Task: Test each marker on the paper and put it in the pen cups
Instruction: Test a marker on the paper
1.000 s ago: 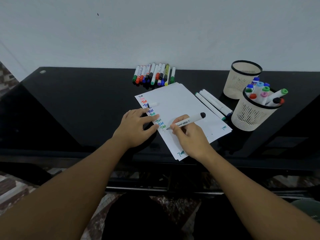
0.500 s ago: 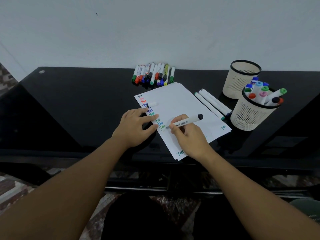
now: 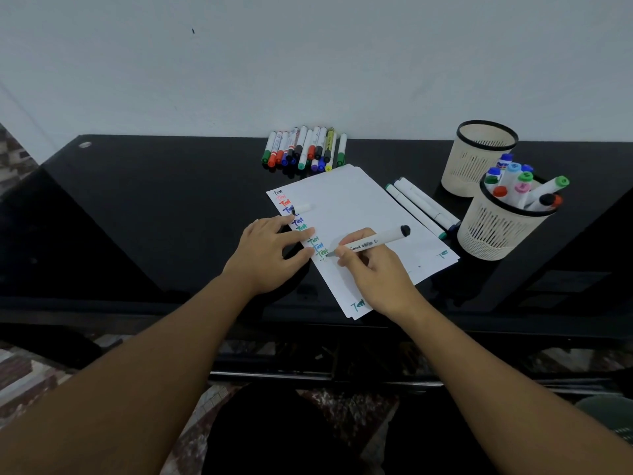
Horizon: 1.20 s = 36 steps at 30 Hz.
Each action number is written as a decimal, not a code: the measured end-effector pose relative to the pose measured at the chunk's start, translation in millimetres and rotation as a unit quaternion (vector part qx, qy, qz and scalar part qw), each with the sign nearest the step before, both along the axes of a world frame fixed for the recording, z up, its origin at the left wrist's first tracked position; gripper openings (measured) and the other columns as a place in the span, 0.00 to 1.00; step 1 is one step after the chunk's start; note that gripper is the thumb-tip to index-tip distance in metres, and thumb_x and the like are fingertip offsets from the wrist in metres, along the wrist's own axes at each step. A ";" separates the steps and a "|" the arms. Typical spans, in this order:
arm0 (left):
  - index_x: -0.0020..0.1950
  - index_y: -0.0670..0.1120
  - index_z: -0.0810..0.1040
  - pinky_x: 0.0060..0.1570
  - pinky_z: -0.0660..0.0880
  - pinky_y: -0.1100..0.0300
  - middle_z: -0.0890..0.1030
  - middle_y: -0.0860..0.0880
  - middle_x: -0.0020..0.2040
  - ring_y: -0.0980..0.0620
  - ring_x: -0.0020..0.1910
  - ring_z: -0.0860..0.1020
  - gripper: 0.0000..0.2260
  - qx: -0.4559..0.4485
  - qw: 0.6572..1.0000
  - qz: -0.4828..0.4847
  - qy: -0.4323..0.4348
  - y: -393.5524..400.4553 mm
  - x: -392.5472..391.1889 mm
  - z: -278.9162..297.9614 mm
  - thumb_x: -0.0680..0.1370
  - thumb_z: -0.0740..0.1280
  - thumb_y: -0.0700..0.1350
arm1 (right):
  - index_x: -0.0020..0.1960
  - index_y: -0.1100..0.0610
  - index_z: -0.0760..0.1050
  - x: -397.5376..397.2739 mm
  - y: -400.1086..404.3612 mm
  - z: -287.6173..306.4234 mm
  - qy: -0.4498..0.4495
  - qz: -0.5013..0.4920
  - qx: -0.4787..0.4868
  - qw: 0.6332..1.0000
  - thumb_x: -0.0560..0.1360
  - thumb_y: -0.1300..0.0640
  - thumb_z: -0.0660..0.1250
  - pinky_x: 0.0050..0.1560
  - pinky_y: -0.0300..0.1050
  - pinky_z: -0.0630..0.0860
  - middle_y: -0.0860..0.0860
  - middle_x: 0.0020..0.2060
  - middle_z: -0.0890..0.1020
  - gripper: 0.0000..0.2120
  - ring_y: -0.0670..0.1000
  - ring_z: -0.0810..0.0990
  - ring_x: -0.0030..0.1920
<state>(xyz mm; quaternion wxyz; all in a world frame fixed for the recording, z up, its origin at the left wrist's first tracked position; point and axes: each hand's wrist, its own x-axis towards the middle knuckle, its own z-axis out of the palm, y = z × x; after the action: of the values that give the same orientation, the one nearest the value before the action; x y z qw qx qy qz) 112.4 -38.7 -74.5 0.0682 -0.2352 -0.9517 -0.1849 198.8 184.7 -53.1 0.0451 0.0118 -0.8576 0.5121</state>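
On black table (image 3: 144, 207), pin paper (image 3: 363, 207) flat under spread left hand (image 3: 270, 255), keep right hand (image 3: 373, 269) pinching marker (image 3: 370, 243), stroke lightly below last word.

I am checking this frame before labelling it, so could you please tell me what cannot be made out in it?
- Head view: the far cup interior, hidden by its own wall.
- The barrels of the markers in the near cup, behind its mesh.
- The print on the marker held by the right hand, too small to read fully.
- The sheet under the left hand.
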 end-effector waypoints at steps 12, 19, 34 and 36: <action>0.69 0.65 0.76 0.75 0.60 0.42 0.70 0.52 0.76 0.49 0.74 0.65 0.23 0.007 1.000 0.000 0.005 -0.3 -1.5 -2.3 0.78 0.56 0.68 | 0.54 0.45 0.75 -2.9 -0.8 -1.4 -0.001 0.008 0.039 0.999 0.84 0.46 0.64 0.42 0.41 0.71 0.34 0.37 0.80 0.04 0.39 0.77 0.39; 0.70 0.65 0.76 0.75 0.59 0.43 0.70 0.53 0.76 0.49 0.75 0.65 0.24 0.010 1.000 0.002 0.000 -0.1 -0.4 -2.1 0.77 0.55 0.68 | 0.50 0.44 0.74 0.5 0.9 1.2 -0.002 0.017 0.031 0.999 0.84 0.47 0.63 0.42 0.48 0.75 0.47 0.39 0.81 0.04 0.45 0.78 0.39; 0.70 0.65 0.75 0.75 0.59 0.43 0.69 0.53 0.76 0.49 0.75 0.64 0.24 0.004 1.000 -0.001 -0.004 1.4 0.3 -0.6 0.77 0.54 0.68 | 0.53 0.46 0.73 -0.6 2.5 -1.4 0.015 -0.001 0.037 0.999 0.84 0.48 0.63 0.49 0.52 0.79 0.47 0.42 0.83 0.03 0.49 0.82 0.45; 0.70 0.65 0.75 0.75 0.59 0.43 0.69 0.53 0.76 0.50 0.75 0.64 0.24 0.005 1.000 -0.001 -0.001 0.9 0.0 -0.3 0.77 0.55 0.68 | 0.54 0.46 0.73 -1.1 1.8 -0.6 0.013 0.001 0.039 0.999 0.84 0.48 0.62 0.47 0.48 0.78 0.46 0.42 0.83 0.03 0.46 0.81 0.44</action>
<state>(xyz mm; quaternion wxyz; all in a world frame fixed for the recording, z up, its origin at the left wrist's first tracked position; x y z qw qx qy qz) 112.4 -37.8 -74.8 0.0683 -0.2353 -0.9507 -0.1901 197.7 186.5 -53.7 0.0554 0.0216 -0.8763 0.4781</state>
